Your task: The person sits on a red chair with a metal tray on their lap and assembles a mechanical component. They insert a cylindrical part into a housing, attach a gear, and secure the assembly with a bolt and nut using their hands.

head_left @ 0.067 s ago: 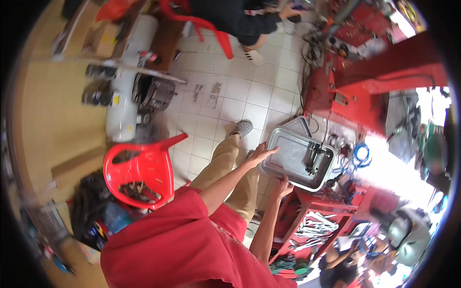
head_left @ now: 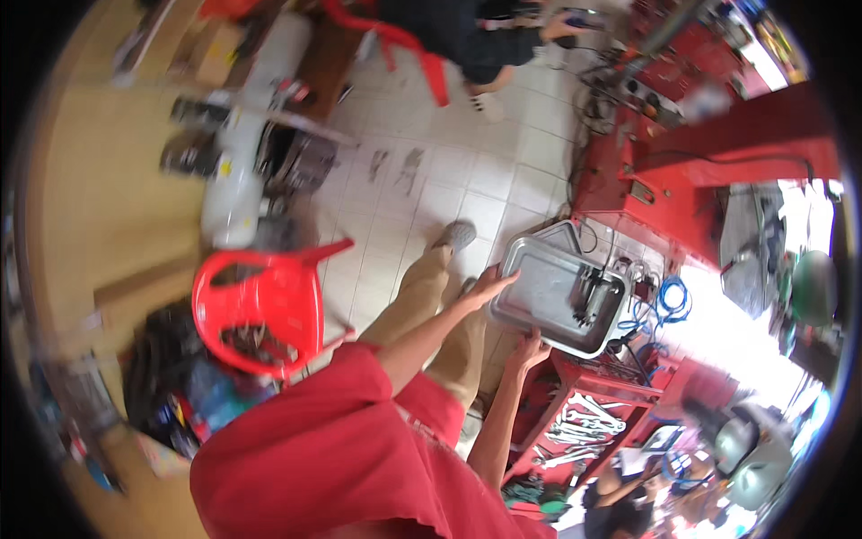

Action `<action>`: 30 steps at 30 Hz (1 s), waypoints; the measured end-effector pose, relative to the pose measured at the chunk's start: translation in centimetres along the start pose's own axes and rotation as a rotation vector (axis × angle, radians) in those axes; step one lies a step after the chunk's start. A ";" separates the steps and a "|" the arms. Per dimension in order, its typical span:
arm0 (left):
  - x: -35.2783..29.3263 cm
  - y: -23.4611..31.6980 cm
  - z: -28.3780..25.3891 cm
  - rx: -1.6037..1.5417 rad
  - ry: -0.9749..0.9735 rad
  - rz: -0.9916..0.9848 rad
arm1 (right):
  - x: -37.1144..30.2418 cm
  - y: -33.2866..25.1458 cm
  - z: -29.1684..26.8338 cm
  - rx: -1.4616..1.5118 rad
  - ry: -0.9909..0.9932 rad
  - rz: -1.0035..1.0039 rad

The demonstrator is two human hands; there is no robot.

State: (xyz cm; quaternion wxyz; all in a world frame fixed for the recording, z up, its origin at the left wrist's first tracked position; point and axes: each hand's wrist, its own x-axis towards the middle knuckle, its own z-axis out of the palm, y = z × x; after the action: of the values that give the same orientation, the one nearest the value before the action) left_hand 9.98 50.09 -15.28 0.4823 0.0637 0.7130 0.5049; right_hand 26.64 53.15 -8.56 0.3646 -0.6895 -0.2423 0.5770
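Note:
A shallow rectangular metal tray (head_left: 541,287) is held in front of me. My left hand (head_left: 492,287) grips its left rim, with the thumb over the edge. On the near rim, my right hand (head_left: 528,352) has its thumb up and its other fingers partly hidden below. A dark, shiny mechanical part (head_left: 593,296) lies inside, toward the tray's right end. The corner of a second metal tray (head_left: 564,235) shows just beyond the held one.
A red tool cart (head_left: 575,431) with several wrenches stands to my right, beside coiled blue hose (head_left: 673,301). Red machinery (head_left: 651,193) rises beyond it. A red plastic chair (head_left: 260,305) and a white tank (head_left: 235,193) are on the left. Other people (head_left: 449,36) sit at the far side and lower right.
The whole view has shifted slightly. Both hands keep their hold on the tray, and the dark part stays at its right end.

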 end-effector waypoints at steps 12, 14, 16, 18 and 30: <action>-26.8 1.0 -9.8 -0.180 0.764 0.124 | -14.7 -7.5 -6.5 -0.456 -0.970 0.128; -31.4 1.7 -13.8 -0.269 0.593 -0.081 | -15.7 -9.0 -6.4 -0.242 -1.170 0.444; -35.3 1.6 -15.2 -0.386 0.943 0.106 | -17.3 -11.3 -5.9 -0.121 -1.320 0.589; -40.8 1.4 -18.9 -0.362 0.905 0.057 | -19.8 -12.1 -2.5 -0.119 -1.457 0.581; -60.2 -5.9 -33.1 -0.712 1.070 0.262 | -37.9 -5.9 9.3 -0.936 -1.873 0.231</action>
State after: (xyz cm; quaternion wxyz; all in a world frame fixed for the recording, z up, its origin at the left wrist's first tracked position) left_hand 19.20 -9.35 18.46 -0.0129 -0.2735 0.6303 0.7265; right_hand 9.88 30.23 18.93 -0.3280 -0.0593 -0.5589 0.7593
